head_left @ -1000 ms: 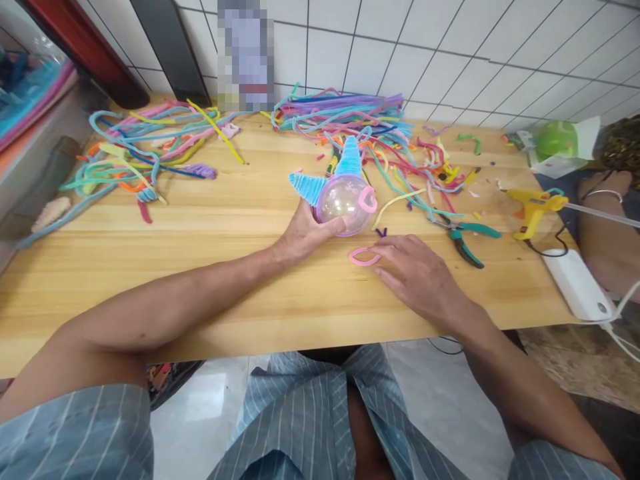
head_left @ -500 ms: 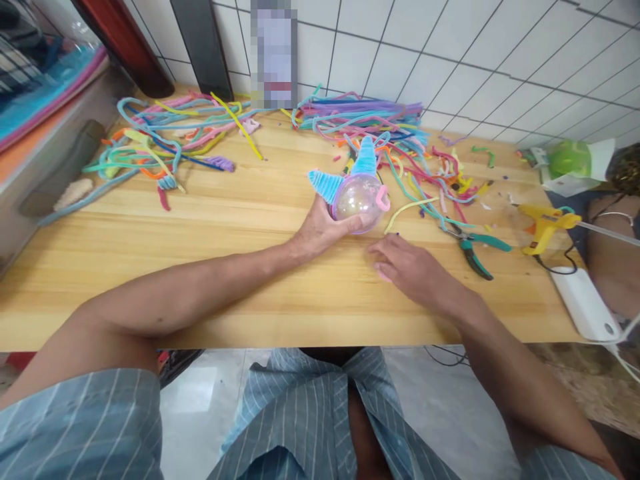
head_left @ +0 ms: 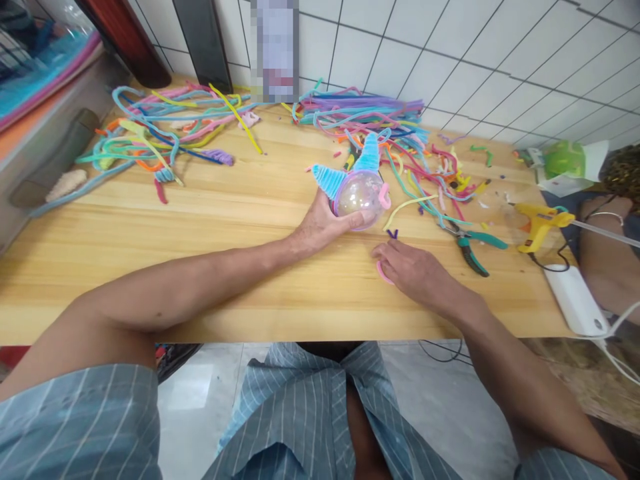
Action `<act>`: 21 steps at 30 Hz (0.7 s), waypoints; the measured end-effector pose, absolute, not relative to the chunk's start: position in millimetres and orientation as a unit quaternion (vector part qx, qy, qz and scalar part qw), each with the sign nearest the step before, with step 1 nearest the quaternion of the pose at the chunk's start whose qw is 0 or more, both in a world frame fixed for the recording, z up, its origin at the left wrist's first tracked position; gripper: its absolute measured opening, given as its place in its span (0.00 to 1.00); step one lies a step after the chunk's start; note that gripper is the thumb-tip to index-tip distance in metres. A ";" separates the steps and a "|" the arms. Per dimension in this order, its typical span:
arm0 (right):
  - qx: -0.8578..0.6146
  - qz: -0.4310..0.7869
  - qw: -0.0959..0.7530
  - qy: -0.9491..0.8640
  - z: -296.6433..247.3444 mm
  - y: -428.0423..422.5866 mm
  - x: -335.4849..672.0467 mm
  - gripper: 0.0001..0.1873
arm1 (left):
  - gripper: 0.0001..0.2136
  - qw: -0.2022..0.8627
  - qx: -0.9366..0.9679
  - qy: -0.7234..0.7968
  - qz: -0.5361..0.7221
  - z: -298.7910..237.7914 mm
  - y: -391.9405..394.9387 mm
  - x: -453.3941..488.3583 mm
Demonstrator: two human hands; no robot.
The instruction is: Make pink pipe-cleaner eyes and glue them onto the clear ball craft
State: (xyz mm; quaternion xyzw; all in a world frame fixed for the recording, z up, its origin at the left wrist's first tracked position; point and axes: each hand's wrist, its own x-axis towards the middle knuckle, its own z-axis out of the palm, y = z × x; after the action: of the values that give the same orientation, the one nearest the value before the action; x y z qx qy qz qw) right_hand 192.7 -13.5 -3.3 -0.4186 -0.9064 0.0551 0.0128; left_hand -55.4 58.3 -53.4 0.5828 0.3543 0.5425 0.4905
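My left hand [head_left: 325, 220] is closed around a clear plastic ball [head_left: 359, 195] with glittery bits inside and a purple rim. Two light-blue pipe-cleaner ears [head_left: 369, 155] stick up from it, and a pink curl [head_left: 385, 195] sits on its right side. Low over the table, my right hand [head_left: 407, 267] has its fingers curled together. A curved pink pipe-cleaner piece [head_left: 384, 273] shows at its thumb side; whether it is gripped or lies beneath, I cannot tell. Just past the knuckles is a small dark-purple piece [head_left: 393, 234]. The right fingertips are partly hidden.
Pipe cleaners in many colours [head_left: 360, 110] lie along the wall, with a tangled heap [head_left: 150, 133] at left. Green-handled pliers [head_left: 473, 247], a yellow glue gun [head_left: 543, 227] and a white power strip [head_left: 575, 300] are at right. Another person's arm [head_left: 607, 260] rests at the far right.
My right hand has shifted slightly right, and more of the small purple piece and the pink piece shows. The left hand still holds the ball, tilted a little differently.
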 end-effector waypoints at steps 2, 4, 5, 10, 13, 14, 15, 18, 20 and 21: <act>-0.433 0.087 0.046 -0.896 1.0 -14.0 193.7 0.16 | 0.46 0.497 0.576 0.354 0.544 -53.2 57.8 -55.3; -0.460 0.138 0.112 -0.870 10.0 -15.3 193.9 0.16 | 0.47 0.497 0.573 0.360 0.544 -52.9 57.0 -55.2; -0.477 0.170 0.154 -0.848 15.8 -16.4 193.5 0.14 | 0.48 0.496 0.572 0.362 0.544 -52.4 56.5 -55.1; -0.527 0.327 0.345 -0.704 42.7 -21.9 183.5 0.04 | 0.47 0.493 0.586 0.349 0.539 -46.2 52.1 -54.3; -0.528 0.340 0.418 -0.656 49.8 -20.7 170.4 0.06 | 0.49 0.491 0.588 0.350 0.539 -43.5 49.1 -53.0; -0.524 0.337 0.437 -0.649 50.6 -19.2 165.3 0.07 | 0.50 0.491 0.585 0.352 0.542 -43.1 48.3 -52.4; -0.517 0.333 0.454 -0.644 50.9 -17.1 160.0 0.07 | 0.51 0.490 0.582 0.351 0.545 -42.7 47.8 -51.8; -0.502 0.317 0.493 -0.635 50.2 -9.5 145.4 0.09 | 0.51 0.490 0.591 0.334 0.547 -41.0 46.8 -50.1; -0.504 0.299 0.510 -0.629 49.1 -4.7 138.5 0.09 | 0.49 0.487 0.600 0.319 0.548 -39.4 46.5 -49.6; -0.507 0.291 0.514 -0.627 48.3 -2.7 136.1 0.10 | 0.49 0.486 0.603 0.315 0.548 -38.7 46.4 -49.6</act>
State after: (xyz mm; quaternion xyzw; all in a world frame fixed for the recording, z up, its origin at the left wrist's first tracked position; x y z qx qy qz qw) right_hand 136.1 -2.7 48.3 -0.5074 -0.6269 0.2912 0.5145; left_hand -49.6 46.4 -38.7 0.6034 0.3151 0.5484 0.4858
